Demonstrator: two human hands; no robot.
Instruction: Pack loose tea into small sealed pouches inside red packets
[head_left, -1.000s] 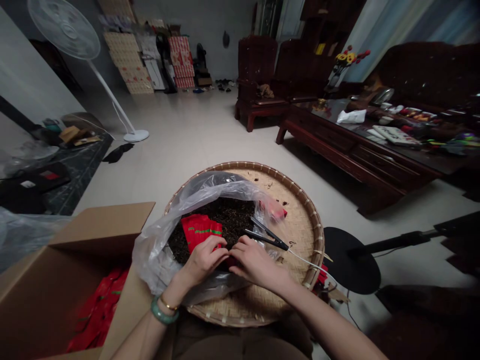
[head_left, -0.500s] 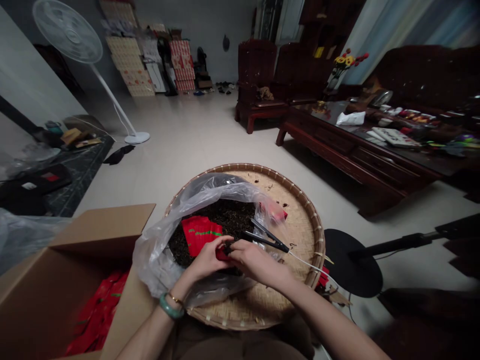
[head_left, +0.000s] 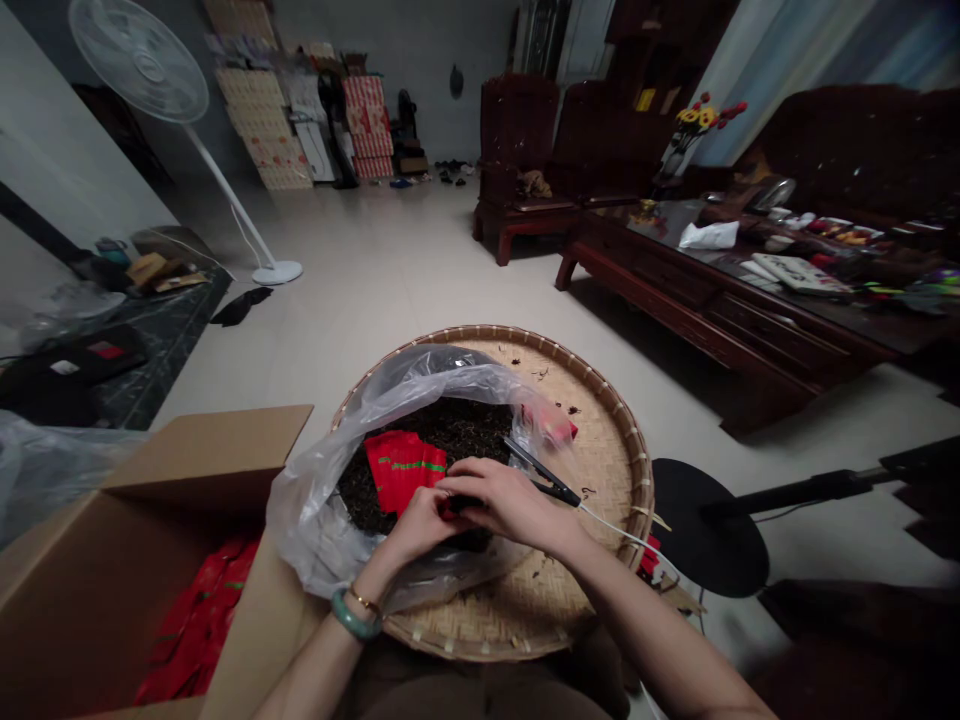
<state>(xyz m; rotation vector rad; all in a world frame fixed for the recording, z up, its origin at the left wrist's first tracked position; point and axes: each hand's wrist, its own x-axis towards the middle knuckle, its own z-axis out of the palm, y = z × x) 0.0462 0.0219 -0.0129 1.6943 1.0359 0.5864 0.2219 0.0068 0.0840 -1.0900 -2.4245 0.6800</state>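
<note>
Where the head view looks down, the left hand pinches a mostly hidden small red packet low over dark loose leaves in the plastic bag, probably so spills fall back inside; the right hand curls over it, its grip impossible to tell. Fanned red packets lie on the leaves, and a black tongs-like tool rests at the bag's right side, seemingly within easy reach. Compared with half a second ago, the right fingers sit farther left, hiding more of the packet and the tool's lower arm.
</note>
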